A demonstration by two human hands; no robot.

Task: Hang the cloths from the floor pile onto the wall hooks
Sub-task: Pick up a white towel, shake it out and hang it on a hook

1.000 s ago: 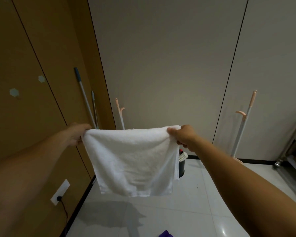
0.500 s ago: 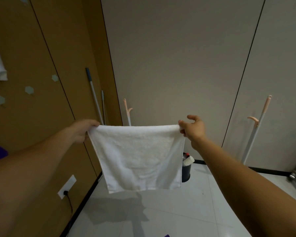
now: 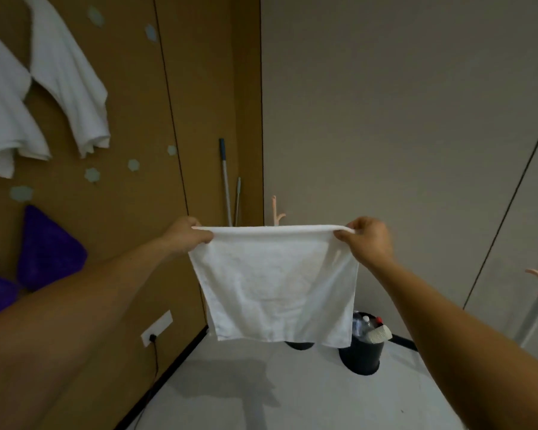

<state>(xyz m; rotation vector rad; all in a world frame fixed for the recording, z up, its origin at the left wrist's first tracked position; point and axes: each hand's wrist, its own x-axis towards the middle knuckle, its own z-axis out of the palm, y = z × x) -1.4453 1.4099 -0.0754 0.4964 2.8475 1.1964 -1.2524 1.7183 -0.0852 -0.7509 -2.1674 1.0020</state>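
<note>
The left hand (image 3: 185, 234) and the right hand (image 3: 368, 240) each pinch a top corner of a white cloth (image 3: 277, 283), which hangs stretched flat in the air between them, not yet on any hook. On the brown wall (image 3: 131, 88), two white cloths (image 3: 72, 76) and two purple cloths (image 3: 48, 249) already hang. Several hooks (image 3: 92, 174) are free. The floor pile is not visible, so I cannot say how many cloths remain.

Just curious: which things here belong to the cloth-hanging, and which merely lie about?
Job: square white terry cloth, left hand, right hand, pale hexagonal wall hooks, hung white towels, hung purple cloths.
Idle: black plastic bucket, grey metal mop poles, white wall socket.
</note>
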